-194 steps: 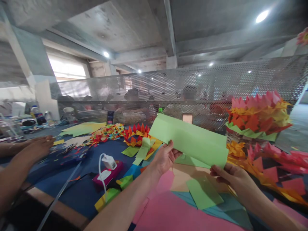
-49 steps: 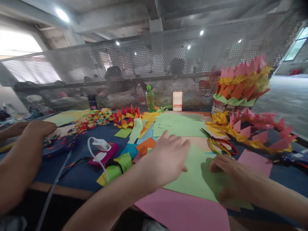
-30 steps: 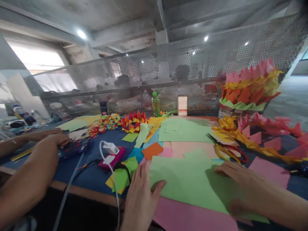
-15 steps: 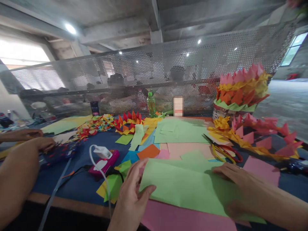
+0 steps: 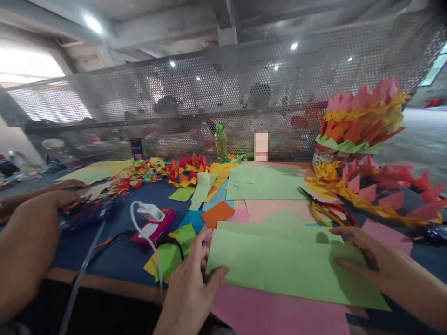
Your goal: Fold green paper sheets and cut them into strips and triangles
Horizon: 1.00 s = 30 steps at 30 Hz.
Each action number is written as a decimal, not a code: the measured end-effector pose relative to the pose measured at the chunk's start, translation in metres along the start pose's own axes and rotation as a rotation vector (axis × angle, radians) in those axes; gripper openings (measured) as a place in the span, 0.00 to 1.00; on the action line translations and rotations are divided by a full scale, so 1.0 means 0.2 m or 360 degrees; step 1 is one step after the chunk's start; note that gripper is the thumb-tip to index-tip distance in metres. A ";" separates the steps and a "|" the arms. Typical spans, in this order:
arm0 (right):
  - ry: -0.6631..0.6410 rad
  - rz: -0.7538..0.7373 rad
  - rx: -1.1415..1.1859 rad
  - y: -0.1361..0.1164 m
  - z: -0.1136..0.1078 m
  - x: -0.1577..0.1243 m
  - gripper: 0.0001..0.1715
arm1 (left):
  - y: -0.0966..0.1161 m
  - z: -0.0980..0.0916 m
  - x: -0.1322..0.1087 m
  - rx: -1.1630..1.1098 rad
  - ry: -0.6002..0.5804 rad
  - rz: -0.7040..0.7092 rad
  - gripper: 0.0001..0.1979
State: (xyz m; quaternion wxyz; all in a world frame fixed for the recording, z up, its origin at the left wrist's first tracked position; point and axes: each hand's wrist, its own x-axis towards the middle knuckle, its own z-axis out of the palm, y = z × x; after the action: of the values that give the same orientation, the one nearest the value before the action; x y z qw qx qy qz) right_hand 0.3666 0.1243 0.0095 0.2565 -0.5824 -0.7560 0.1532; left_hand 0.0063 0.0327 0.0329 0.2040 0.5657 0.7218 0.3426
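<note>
A large light-green paper [image 5: 282, 260] lies in front of me, partly over a pink sheet [image 5: 275, 309]. My left hand [image 5: 195, 279] grips its left edge, thumb on top and the other fingers beyond the edge. Over the paper's right side is my right hand [image 5: 370, 256], fingers spread and thumb apart, holding nothing. Scissors with yellow and red handles [image 5: 326, 211] rest just beyond the paper. An orange piece [image 5: 218, 214] lies behind its left corner.
At the left, another person's arms [image 5: 28, 232] reach over the table. A pink power strip [image 5: 155, 228] with a white charger and cables is left of my left hand. A layered paper-petal basket [image 5: 356, 125] stands back right, near a green bottle [image 5: 221, 143].
My right hand has moved right and its fingers have spread off the paper, which now looks flatter. My left hand keeps its hold on the left edge. The camera view has shifted slightly.
</note>
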 end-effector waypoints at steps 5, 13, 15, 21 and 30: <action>-0.0093 0.0036 -0.0145 -0.08 0.03 -0.08 0.27 | 0.04 0.00 -0.01 0.0176 0.0173 -0.0008 0.29; -0.0085 -0.0102 -0.0281 -0.14 0.10 -0.10 0.27 | 0.00 0.05 -0.02 0.0222 0.0236 0.0092 0.28; -0.0111 -0.0092 -0.0270 -0.14 0.09 -0.09 0.27 | -0.02 0.06 -0.03 0.0231 0.0199 0.0151 0.24; -0.0111 -0.0081 -0.0239 -0.14 0.08 -0.09 0.28 | -0.03 0.08 -0.07 0.0335 0.0207 0.0231 0.21; -0.0112 -0.0109 -0.0269 -0.11 0.10 -0.12 0.30 | 0.00 0.12 -0.11 0.0817 0.0655 0.0604 0.30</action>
State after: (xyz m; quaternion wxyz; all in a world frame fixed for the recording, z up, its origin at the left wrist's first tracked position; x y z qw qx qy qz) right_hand 0.3426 0.0965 -0.0012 0.1850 -0.5700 -0.7942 0.1004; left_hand 0.0285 0.0179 0.0153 -0.1607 0.6413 0.6924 0.2888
